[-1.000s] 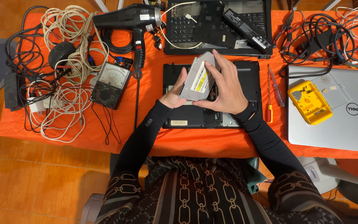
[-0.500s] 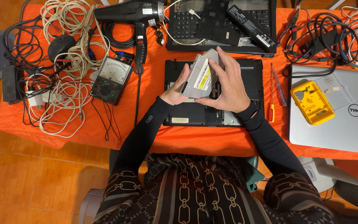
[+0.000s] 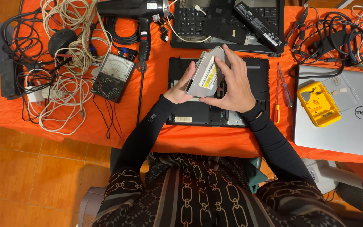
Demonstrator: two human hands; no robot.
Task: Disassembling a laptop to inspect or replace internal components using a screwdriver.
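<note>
Your left hand (image 3: 180,89) and right hand (image 3: 232,84) grip a silver optical drive (image 3: 204,73) above an upturned black laptop (image 3: 215,113) on the orange-clothed bench (image 3: 148,92), cables (image 3: 64,54) crowding it, over terracotta floor tiles (image 3: 34,176).

Flat silver optical drive (image 3: 206,73) with yellow label, tilted above the black laptop base (image 3: 257,75)

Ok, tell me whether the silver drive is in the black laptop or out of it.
Out. Both hands, left hand and right hand, hold the silver drive tilted above the upturned black laptop.
</note>
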